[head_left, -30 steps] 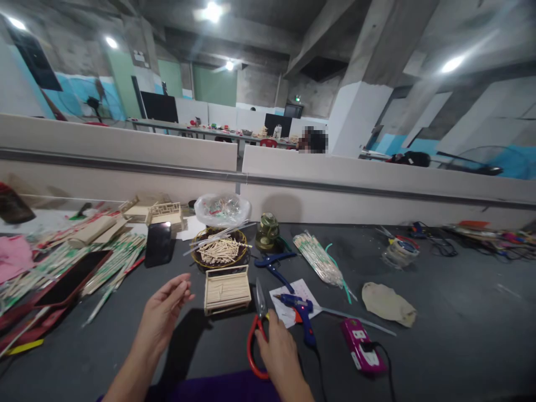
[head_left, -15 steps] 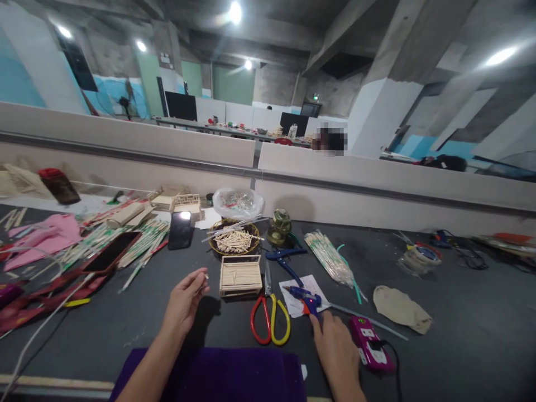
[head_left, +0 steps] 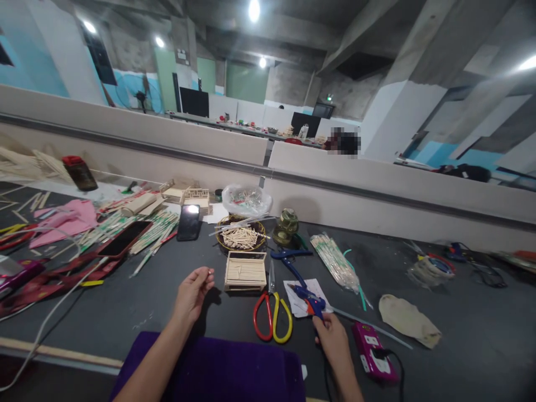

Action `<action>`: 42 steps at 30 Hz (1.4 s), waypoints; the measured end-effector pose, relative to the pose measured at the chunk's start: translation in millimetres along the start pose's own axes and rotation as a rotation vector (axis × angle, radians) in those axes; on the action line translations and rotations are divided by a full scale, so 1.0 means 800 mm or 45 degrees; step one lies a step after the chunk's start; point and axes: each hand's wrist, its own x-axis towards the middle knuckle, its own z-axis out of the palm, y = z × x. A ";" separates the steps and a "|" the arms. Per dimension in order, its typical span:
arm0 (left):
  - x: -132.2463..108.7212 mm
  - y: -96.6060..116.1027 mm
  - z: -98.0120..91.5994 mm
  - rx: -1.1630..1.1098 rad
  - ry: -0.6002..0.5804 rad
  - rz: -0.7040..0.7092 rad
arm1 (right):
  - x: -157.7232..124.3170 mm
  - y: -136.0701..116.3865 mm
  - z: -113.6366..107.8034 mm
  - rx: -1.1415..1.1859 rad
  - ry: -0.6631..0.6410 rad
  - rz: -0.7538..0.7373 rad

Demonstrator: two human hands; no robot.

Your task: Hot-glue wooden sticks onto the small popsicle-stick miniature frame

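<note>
My left hand (head_left: 191, 292) hovers over the dark table with thumb and fingers pinched on a tiny stick piece. Just to its right stands a small wooden stick frame (head_left: 245, 271). My right hand (head_left: 332, 334) is closed round the handle of a blue glue gun (head_left: 309, 298), whose nozzle lies over a white paper (head_left: 296, 287). Red and yellow scissors (head_left: 272, 315) lie flat between my hands. Behind the frame sits a basket of short sticks (head_left: 240, 236).
A pink power strip (head_left: 371, 353) lies right of my hand. Blue pliers (head_left: 288, 257), a packet of skewers (head_left: 335, 261), a black phone (head_left: 188, 221), a beige cloth (head_left: 409, 320) and heaps of chopstick wrappers (head_left: 125, 229) crowd the table. Purple cloth (head_left: 226, 371) covers my lap.
My right hand left the scissors, moved right and closed on the glue gun. My left hand's fingers closed into a pinch. The view shifted left.
</note>
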 end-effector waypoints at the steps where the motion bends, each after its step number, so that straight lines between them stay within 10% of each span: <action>1: 0.001 -0.002 -0.002 -0.011 -0.001 -0.001 | -0.002 0.000 0.000 0.073 0.001 0.013; 9: 0.006 -0.012 -0.010 0.003 -0.035 0.014 | -0.031 -0.021 -0.009 0.999 -0.166 0.277; 22: -0.019 -0.009 0.005 0.478 -0.144 0.342 | -0.034 -0.026 0.000 1.102 -0.126 0.287; 33: -0.115 -0.071 0.101 1.511 -1.344 0.584 | -0.040 -0.029 -0.002 1.079 -0.154 0.231; 42: -0.118 -0.150 0.134 2.201 -1.495 0.905 | -0.038 -0.028 -0.011 1.003 -0.193 0.143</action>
